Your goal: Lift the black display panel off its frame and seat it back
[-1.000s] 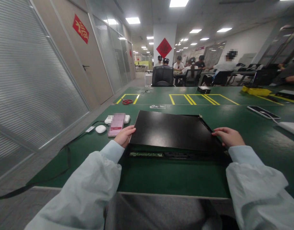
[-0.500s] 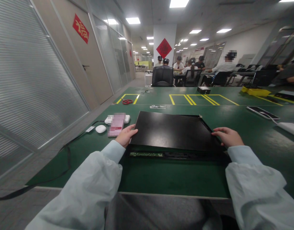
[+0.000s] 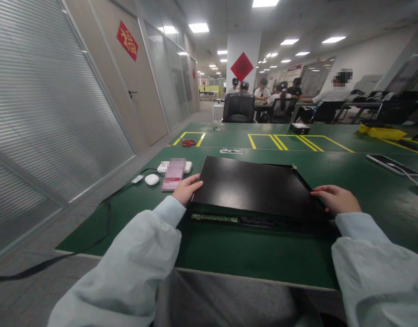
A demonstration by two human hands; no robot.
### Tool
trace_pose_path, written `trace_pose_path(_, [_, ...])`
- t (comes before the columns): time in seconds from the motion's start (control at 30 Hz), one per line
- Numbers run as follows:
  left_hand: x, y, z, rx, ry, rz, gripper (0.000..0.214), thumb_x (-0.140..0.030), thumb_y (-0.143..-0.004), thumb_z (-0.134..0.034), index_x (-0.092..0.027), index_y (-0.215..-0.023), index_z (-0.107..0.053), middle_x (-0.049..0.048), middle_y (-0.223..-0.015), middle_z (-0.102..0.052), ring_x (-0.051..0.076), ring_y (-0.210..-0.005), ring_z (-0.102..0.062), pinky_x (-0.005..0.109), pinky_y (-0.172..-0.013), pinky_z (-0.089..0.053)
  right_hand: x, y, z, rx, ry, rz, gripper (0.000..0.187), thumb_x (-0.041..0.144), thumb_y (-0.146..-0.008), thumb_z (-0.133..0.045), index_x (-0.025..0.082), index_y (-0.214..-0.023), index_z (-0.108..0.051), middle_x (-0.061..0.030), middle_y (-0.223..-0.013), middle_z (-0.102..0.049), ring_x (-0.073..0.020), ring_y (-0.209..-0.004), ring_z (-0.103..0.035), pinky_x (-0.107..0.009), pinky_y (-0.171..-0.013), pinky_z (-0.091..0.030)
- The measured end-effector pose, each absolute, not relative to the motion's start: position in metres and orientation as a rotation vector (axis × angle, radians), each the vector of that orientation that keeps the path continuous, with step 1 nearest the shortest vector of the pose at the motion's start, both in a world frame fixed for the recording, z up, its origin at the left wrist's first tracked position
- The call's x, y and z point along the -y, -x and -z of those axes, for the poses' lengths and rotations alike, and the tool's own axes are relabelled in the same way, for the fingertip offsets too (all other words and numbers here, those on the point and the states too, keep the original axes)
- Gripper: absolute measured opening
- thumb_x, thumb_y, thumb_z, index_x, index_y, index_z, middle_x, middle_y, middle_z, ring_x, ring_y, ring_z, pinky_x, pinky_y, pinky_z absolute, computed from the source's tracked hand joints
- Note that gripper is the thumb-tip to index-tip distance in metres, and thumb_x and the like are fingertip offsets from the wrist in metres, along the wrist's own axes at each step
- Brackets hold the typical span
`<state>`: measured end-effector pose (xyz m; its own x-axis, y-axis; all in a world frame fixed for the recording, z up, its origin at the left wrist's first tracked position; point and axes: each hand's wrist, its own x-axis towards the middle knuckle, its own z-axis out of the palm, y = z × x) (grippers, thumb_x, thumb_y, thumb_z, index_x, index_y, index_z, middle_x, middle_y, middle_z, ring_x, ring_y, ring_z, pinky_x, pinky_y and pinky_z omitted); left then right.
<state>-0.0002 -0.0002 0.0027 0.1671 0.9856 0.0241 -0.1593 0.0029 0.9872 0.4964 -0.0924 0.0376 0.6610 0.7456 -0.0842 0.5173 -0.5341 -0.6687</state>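
Note:
A dark, glossy flat display panel [image 3: 246,188] lies slightly askew over a black frame [image 3: 302,179] on the green table. My left hand [image 3: 186,188] grips the panel's left edge, with the thumb on top and the fingers partly hidden. At the right edge, my right hand [image 3: 338,199] pinches the rim with thumb and fingertips; whether it holds the panel, the frame or both I cannot tell. Along the near side of the frame, a narrow green circuit board [image 3: 214,218] shows below the panel's edge.
Left of the panel are a pink-screened phone [image 3: 174,175], a white rounded case [image 3: 152,180] and a black strap [image 3: 108,222]. Red scissors [image 3: 188,143], small scraps [image 3: 231,151] and a black box [image 3: 299,128] lie farther back. Another phone [image 3: 392,165] rests at right. Several people sit beyond.
The whole view has shifted slightly, so everything appears farther right. Both hands stay at the panel's two sides, and the panel shows no clear movement over the frame.

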Motion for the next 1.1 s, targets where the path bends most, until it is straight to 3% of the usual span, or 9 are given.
trace_pose_path(0.1, [-0.006, 0.008, 0.001, -1.120, -1.317, -1.183, 0.059, -0.046, -0.058, -0.105, -0.019, -0.109, -0.091, 0.0175, -0.144, -0.083, 0.047, -0.151, -0.066, 0.060, -0.133, -0.046, 0.093, -0.495, -0.040, 0.957, 2.277, -0.480, 0.023, 0.037, -0.081, -0.076, 0.023, -0.098, -0.084, -0.0043, -0.091, -0.082, -0.0176, -0.053, -0.062, -0.036, -0.064, -0.053])
trace_pose_path(0.23, [-0.014, 0.015, 0.005, -1.321, -1.526, -1.085, 0.047, -0.038, -0.065, -0.099, -0.022, -0.109, -0.093, 0.0160, -0.162, -0.073, 0.045, -0.164, -0.054, 0.055, -0.140, -0.037, 0.093, -0.495, -0.036, 0.965, 2.288, -0.433, 0.020, 0.039, -0.080, -0.077, 0.025, -0.093, -0.083, -0.0024, -0.091, -0.082, -0.0173, -0.052, -0.061, -0.037, -0.066, -0.054])
trace_pose_path(0.4, [-0.019, 0.015, 0.012, -1.449, -1.681, -0.939, 0.043, -0.031, -0.073, -0.091, -0.016, -0.113, -0.093, 0.0218, -0.162, -0.068, 0.044, -0.165, -0.054, 0.052, -0.140, -0.039, 0.093, -0.497, -0.032, 0.969, 2.261, -0.425, 0.019, 0.039, -0.082, -0.078, 0.025, -0.094, -0.082, -0.0035, -0.092, -0.081, -0.0169, -0.054, -0.060, -0.037, -0.066, -0.053])
trace_pose_path(0.57, [-0.023, 0.020, 0.020, -1.507, -1.824, -0.884, 0.042, -0.038, -0.073, -0.091, -0.024, -0.113, -0.092, 0.0159, -0.156, -0.073, 0.044, -0.158, -0.060, 0.056, -0.137, -0.044, 0.091, -0.501, -0.029, 0.982, 2.235, -0.465, 0.018, 0.040, -0.078, -0.080, 0.026, -0.090, -0.081, -0.0014, -0.086, -0.080, -0.0166, -0.052, -0.060, -0.036, -0.061, -0.051])
trace_pose_path(1.1, [-0.019, 0.017, 0.018, -1.566, -1.965, -0.817, 0.038, -0.033, -0.081, -0.086, -0.023, -0.117, -0.091, 0.0155, -0.154, -0.074, 0.042, -0.153, -0.065, 0.052, -0.139, -0.044, 0.091, -0.498, -0.029, 0.963, 2.229, -0.437, 0.019, 0.041, -0.075, -0.080, 0.026, -0.087, -0.081, -0.0021, -0.089, -0.081, -0.0168, -0.049, -0.059, -0.037, -0.061, -0.051])
